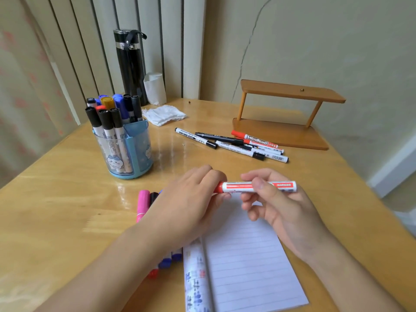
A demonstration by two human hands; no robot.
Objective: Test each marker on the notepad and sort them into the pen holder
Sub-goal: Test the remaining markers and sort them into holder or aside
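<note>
Cylindrical red marker [238,187], lined notepad [247,262], glossy wooden table [67,210]

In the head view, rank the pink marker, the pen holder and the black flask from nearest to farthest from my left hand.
1. Pink marker, just left of the left hand gripping the red marker.
2. Pen holder, farther back on the left.
3. Black flask, farthest back, upper left.

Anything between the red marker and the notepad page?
Nothing visible lies on the notepad page below the red marker. Its red cap, gripped by the left hand, seems still on; the right hand holds the barrel.
</note>
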